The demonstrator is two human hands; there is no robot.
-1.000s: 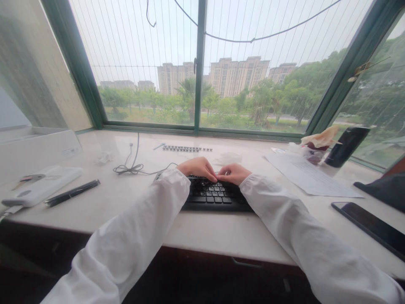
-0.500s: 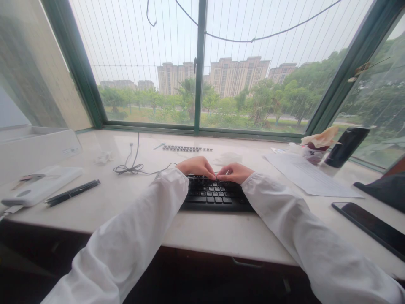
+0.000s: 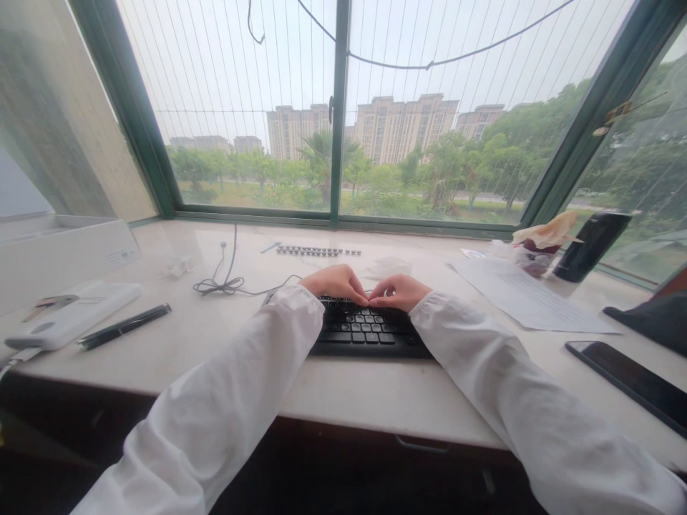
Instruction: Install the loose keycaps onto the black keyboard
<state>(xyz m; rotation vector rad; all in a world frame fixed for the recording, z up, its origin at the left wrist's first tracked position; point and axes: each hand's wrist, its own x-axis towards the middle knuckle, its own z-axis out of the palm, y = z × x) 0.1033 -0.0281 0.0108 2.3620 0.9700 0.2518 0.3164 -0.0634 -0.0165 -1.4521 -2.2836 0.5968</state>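
A black keyboard [image 3: 370, 350] lies on the white desk, its upper rows partly covered by my hands. My left hand [image 3: 338, 280] rests over its upper left part, fingers pressed together and pointing to the right. From the other side, my right hand [image 3: 399, 292] meets it with thumb and forefinger pinched. The fingertips of both hands come together just over the upper keys. Whatever may be between them is too small to make out. Behind the hands, small dark keycaps [image 3: 308, 251] stand in rows near the window.
Left are a coiled cable [image 3: 220, 286], a black pen [image 3: 126, 327], a white box [image 3: 69, 247] and keys [image 3: 48, 306] on a white device. Right lie a printed sheet [image 3: 526, 297], a phone [image 3: 627, 383] and a black cylinder [image 3: 592, 247]. Crumpled tissue [image 3: 387, 268] sits behind the hands.
Both hands stay pinched together over the same keys, with hardly any movement. The view has shifted very slightly.
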